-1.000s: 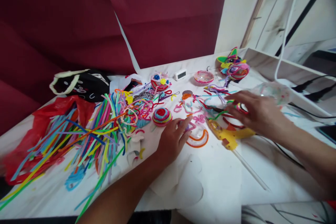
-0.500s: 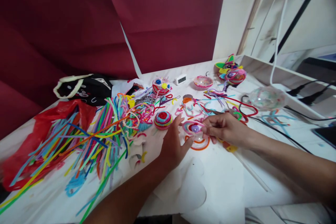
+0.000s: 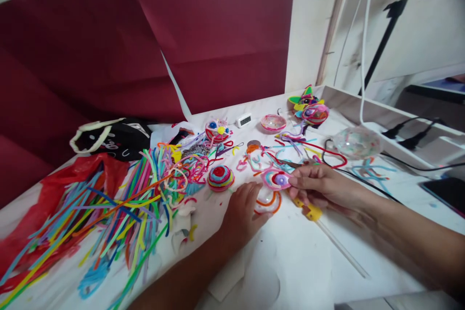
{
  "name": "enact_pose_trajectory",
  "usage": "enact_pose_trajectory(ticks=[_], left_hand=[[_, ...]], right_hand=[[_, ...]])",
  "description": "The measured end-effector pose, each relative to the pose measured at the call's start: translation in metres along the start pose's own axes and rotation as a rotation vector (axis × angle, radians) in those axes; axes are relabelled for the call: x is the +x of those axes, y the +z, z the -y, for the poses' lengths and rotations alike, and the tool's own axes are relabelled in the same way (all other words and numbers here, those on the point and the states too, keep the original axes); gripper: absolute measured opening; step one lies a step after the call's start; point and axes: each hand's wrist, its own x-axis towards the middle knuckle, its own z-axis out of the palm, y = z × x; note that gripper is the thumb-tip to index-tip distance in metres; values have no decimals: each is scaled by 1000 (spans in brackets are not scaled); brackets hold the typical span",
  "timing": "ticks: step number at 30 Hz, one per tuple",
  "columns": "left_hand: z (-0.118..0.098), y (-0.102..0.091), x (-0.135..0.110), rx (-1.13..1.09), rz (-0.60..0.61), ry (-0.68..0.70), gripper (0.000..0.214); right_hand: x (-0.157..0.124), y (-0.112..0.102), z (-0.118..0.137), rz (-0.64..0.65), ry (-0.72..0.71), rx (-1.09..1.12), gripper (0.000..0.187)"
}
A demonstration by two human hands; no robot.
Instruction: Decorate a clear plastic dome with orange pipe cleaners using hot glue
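My right hand (image 3: 323, 185) pinches a pink-edged, eye-shaped piece (image 3: 272, 179) with a shiny purple button-like centre, between thumb and fingertips. My left hand (image 3: 242, 210) is lowered over the table, thumb and fingers apart, around the near side of a clear, orange-rimmed shell (image 3: 277, 202). Whether its fingertips touch the shell I cannot tell. A striped ball (image 3: 221, 178) with a red top rests just beyond the left fingers. Below my right hand lies a yellow piece (image 3: 313, 212) beside a translucent stick (image 3: 343, 249).
Fuzzy craft stems (image 3: 134, 203) spread across the left, partly on a red plastic bag (image 3: 54, 189). Behind stand a decorated ball with blue eyes (image 3: 217, 131), a white digital display (image 3: 243, 120), a pink-rimmed bowl (image 3: 273, 123) and a green-eared figure (image 3: 308, 106). Cables (image 3: 374, 186) and a clear container (image 3: 358, 143) occupy the right.
The eye-shaped piece has moved right, away from my left hand and the orange-rimmed shell, still in my right fingers. My left hand has come down lower. The camera view has shifted.
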Motion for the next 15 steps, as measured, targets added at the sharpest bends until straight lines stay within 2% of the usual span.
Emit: enact_pose_trajectory(ticks=[6,12,15], left_hand=[[11,-6,6,100,-17,-65,52],[20,-2,7,180,-12,-119,52],[18,-4,7,195,-56,-114,53]], right_hand=[[-7,-5,-4,-1,-1,-2,34],[-13,-8,-5,48,22,-72,36],[-14,-7,-7,70,27,-73,35]])
